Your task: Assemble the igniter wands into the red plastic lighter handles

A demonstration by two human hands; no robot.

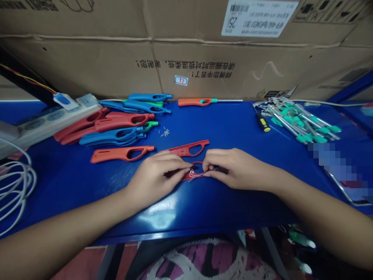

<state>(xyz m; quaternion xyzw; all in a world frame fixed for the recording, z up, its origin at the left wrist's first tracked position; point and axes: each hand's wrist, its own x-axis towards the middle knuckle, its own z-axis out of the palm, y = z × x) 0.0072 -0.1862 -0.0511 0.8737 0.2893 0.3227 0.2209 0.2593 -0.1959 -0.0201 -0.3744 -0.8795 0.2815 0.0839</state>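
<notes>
A red lighter shell half (199, 175) lies low over the blue table between my hands, with thin white wires (192, 173) across it. My left hand (155, 173) is closed on the shell's left part, its fingertips at the wires and a small black piece (194, 167). Pinched at the shell's right end is my right hand (230, 167); something dark shows under its curled fingers, too hidden to name. Just beyond the hands rests another red shell half (186, 149), inner side up. An orange lighter shell (125, 154) lies left of my left hand.
Red shells (122, 121) and blue shells (113, 136) pile up at the left by a power strip (55, 116). Small screws (164, 133) lie mid-table. A lighter (204, 102) lies before the cardboard box (116, 66). A screwdriver (263, 122) and metal lighter tubes (303, 118) are at right.
</notes>
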